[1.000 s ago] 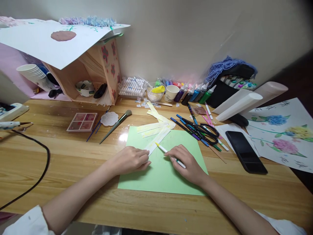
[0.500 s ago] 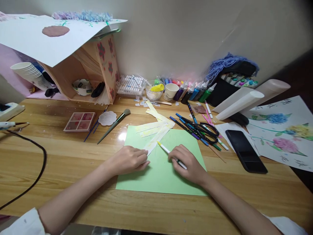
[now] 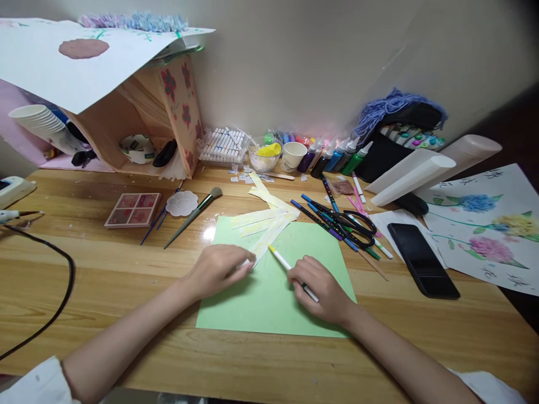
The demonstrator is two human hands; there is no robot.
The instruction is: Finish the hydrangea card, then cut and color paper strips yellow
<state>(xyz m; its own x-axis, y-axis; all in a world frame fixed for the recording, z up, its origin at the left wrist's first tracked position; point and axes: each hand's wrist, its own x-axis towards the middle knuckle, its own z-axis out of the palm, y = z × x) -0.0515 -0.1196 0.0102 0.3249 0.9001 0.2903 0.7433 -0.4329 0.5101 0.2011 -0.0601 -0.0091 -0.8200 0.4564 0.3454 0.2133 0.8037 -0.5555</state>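
On the wooden table lies a green sheet (image 3: 278, 303), with pale yellow-streaked paper strips (image 3: 269, 233) fanned across its top edge and beyond. My left hand (image 3: 223, 269) is at the lower end of the nearest strip, thumb and fingers pinched on that end; a bit of white shows between them. A white marker with a yellow tip (image 3: 281, 258) is held in my right hand (image 3: 318, 286), its tip beside the same strip. The fingers of my right hand are curled round the barrel, whose rear end shows below them.
Scissors (image 3: 357, 227) and several pens lie right of the strips, near a black phone (image 3: 423, 260). Behind are a paper cup (image 3: 293, 157), glue bottles and a marker box (image 3: 222, 146). A brush (image 3: 193, 216) and a pink palette (image 3: 133, 210) lie left.
My left hand has lifted a little, its fingers now pinched at the strip's end instead of lying flatter. The marker tip has shifted slightly left. The view has shifted slightly.
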